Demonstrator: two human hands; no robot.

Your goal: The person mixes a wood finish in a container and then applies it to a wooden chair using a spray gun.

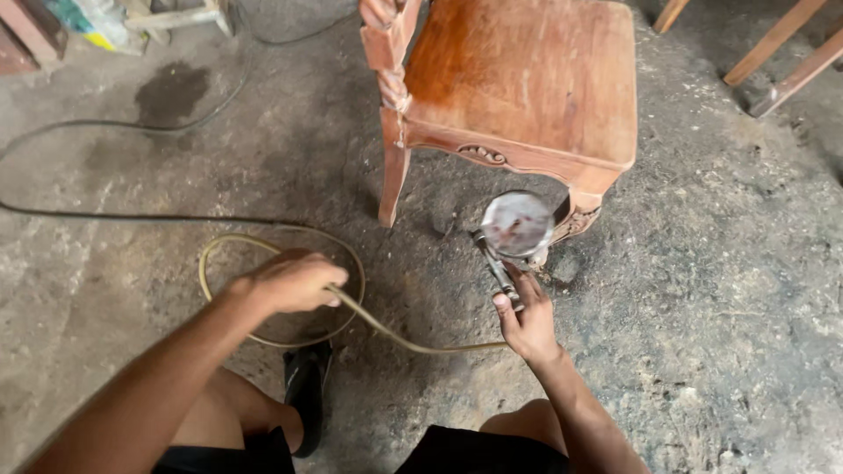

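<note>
— What does the right hand [527, 320] have?

— It's wrapped shut around the handle of a spray gun [505, 250], low near the floor, with the cup lid facing up just beside the front leg of the wooden chair [518, 88].

— And the left hand [290, 281]?

— Closed loosely over the yellowish hose [395, 333], which runs from that hand across to the base of the gun and also loops back in a ring on the concrete floor [702, 307].

— How would the gun handle?

— I'd judge it rigid and top-heavy with the cup on it, so the handle is the sound place to hold; a tilt might spill. The hose looks soft and bendy, easy to drag but prone to kinking.

— Anything else around?

— A black cable [105, 215] lies across the floor farther off, a black sandal [307, 386] sits below the loop, and more wooden legs [781, 53] show at the upper right.
</note>
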